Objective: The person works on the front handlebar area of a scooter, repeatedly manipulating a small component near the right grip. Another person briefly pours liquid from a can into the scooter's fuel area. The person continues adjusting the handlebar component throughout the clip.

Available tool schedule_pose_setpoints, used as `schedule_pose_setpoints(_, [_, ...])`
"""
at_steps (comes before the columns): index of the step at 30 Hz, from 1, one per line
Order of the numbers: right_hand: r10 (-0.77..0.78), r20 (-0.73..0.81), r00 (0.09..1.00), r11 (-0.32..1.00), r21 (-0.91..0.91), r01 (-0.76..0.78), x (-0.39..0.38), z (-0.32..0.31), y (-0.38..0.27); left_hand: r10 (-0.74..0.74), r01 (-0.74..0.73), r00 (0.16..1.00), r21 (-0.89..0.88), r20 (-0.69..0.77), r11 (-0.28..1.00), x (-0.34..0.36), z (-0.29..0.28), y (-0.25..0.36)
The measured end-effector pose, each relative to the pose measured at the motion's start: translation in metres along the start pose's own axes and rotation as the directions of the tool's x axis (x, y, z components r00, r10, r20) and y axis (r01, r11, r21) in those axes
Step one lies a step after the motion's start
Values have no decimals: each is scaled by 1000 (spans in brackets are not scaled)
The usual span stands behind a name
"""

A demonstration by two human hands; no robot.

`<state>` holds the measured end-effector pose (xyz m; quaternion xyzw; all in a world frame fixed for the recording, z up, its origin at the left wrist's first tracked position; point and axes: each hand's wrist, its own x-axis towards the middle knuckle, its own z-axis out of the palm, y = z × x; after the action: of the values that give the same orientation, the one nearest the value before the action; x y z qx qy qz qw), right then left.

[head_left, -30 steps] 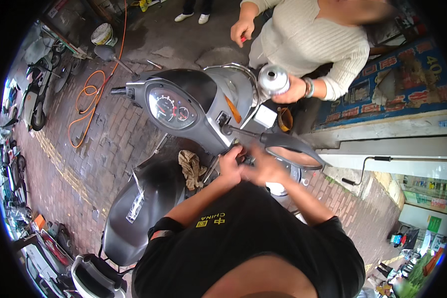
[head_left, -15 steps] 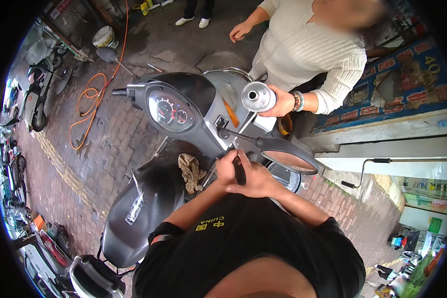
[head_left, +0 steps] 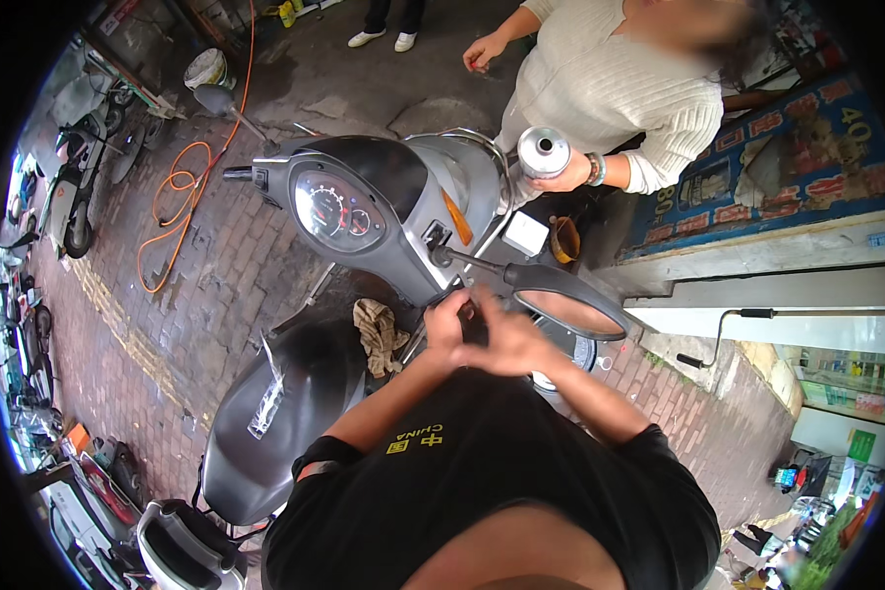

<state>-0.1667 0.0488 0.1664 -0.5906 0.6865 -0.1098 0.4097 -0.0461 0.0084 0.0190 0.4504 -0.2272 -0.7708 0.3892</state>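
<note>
The grey and black scooter [head_left: 383,261] stands in front of me, its round dashboard [head_left: 332,211] facing up. My left hand [head_left: 445,324] is curled round the dark handlebar grip [head_left: 475,332] on the near right side of the scooter, which the fingers partly hide. Against the same grip, from its right side, is my right hand [head_left: 509,339]; motion smears its fingers. Just beyond it sticks out the right mirror [head_left: 567,307]. Across the scooter, another person's hand [head_left: 570,177] holds up a silver can [head_left: 544,154] with a dark opening in its top.
A brown rag [head_left: 379,334] lies by the black seat [head_left: 275,423]. A white box [head_left: 525,234] and an orange-brown container [head_left: 563,239] are beyond the mirror. An orange hose [head_left: 189,202] loops on the brick paving at left. A crank handle [head_left: 723,329] leans out at right.
The other person's hand has drawn the can away from the scooter, up and to the right, uncovering the white box. My right hand's fingers have shifted and blurred; my left hand stays at the grip.
</note>
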Motion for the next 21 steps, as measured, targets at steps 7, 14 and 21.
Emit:
schedule_pose_setpoints(7, [50, 36, 998, 999, 19, -50, 4, 0, 8, -113, 114, 993, 9, -24, 993, 6, 5, 9])
schedule_pose_setpoints(14, [-74, 46, 996, 997, -29, 75, 10, 9, 17, -92, 96, 995, 155, -32, 983, 9, 0, 7])
schedule_pose_setpoints(21, [-9, 122, 992, 990, 143, -9, 12, -3, 15, 316, -432, 902, 580, 294, 691, 4, -16, -6])
